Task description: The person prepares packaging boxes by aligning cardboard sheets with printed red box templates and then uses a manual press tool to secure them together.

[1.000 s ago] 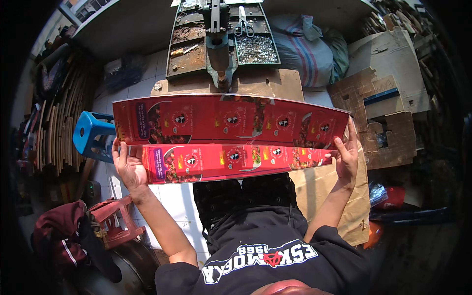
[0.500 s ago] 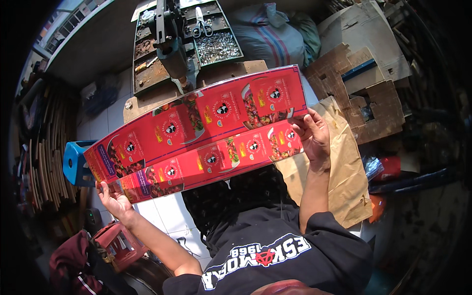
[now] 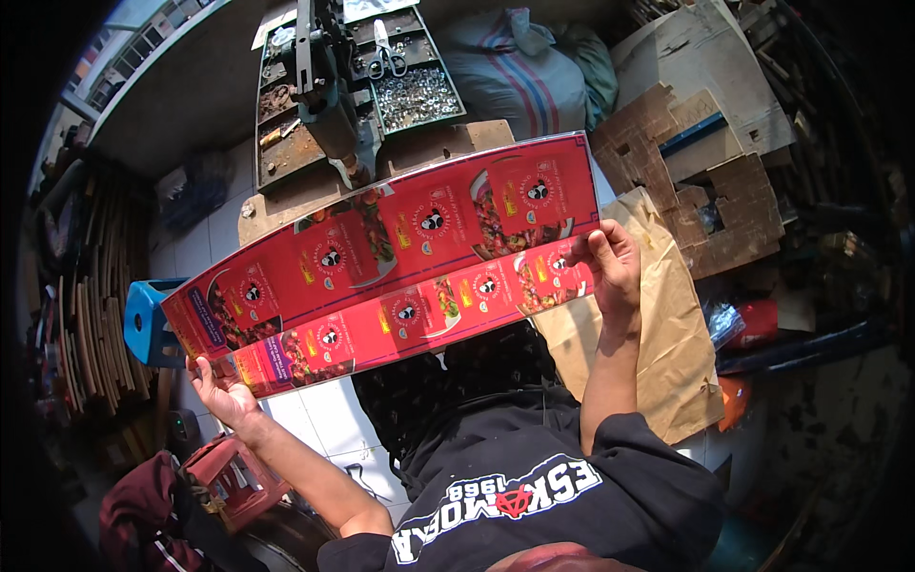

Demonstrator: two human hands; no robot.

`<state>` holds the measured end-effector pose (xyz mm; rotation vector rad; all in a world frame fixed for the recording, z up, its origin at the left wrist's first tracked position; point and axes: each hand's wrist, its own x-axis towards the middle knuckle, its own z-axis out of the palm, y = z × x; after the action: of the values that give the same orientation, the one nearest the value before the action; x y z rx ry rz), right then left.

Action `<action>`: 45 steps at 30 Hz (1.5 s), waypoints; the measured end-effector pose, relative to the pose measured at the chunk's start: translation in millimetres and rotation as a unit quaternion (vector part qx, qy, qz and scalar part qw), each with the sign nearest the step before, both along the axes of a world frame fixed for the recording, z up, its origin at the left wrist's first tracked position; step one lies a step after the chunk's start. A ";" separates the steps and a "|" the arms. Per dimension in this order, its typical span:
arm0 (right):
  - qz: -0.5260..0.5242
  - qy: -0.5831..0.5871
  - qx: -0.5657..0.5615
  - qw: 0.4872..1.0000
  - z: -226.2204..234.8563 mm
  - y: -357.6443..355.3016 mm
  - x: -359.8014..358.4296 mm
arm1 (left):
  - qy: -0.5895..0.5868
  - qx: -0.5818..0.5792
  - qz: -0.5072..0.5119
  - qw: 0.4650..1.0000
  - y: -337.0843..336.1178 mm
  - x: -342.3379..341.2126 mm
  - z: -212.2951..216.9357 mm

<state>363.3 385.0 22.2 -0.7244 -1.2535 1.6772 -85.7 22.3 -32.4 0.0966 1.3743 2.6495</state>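
While a blue plastic stool [image 3: 145, 324] stands on the white tiled floor [image 3: 324, 419] just behind the low left end of the sheet, a seated person holds a long red printed cardboard sheet [image 3: 391, 262] stretched slantwise in front of the chest, its left end low and its right end high. The left hand [image 3: 221, 393] grips the sheet's lower left corner from beneath, fingers curled around the edge. Below that corner, a small red box [image 3: 229, 477] sits by the person's forearm. Above the middle of the sheet, a metal press [image 3: 329, 91] rises from a tray of metal parts [image 3: 410, 95] where a pair of scissors [image 3: 384, 59] lies, all on a wooden board [image 3: 286, 195]. The right hand [image 3: 610, 272] clasps the sheet's right end, thumb on the printed face and fingers behind. Just right of the sheet, brown paper [image 3: 658, 343] lies on the floor, with cut cardboard pieces [image 3: 705, 181] above it.
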 end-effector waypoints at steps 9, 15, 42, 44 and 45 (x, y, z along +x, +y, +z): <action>-0.019 0.157 0.076 0.984 -15.2 -2.2 -1.8 | -0.013 0.012 -0.010 1.000 3.6 3.9 3.1; -0.038 0.192 0.099 0.976 -29.6 1.3 1.5 | -0.021 0.009 -0.017 1.000 5.7 8.4 5.9; -0.133 0.285 -0.082 0.946 -45.8 18.8 27.9 | 0.075 0.041 -0.075 0.993 30.0 45.6 41.6; -0.118 0.294 -0.102 0.943 -52.6 20.3 26.2 | 0.010 0.084 0.013 0.996 46.0 54.9 50.7; -0.112 0.299 -0.111 0.941 -57.5 20.8 26.3 | -0.023 0.106 0.056 0.993 52.6 58.0 53.5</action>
<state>389.5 405.8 -35.3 -0.4122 -0.5417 1.6850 -27.7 74.9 21.1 -0.0162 1.1124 2.8634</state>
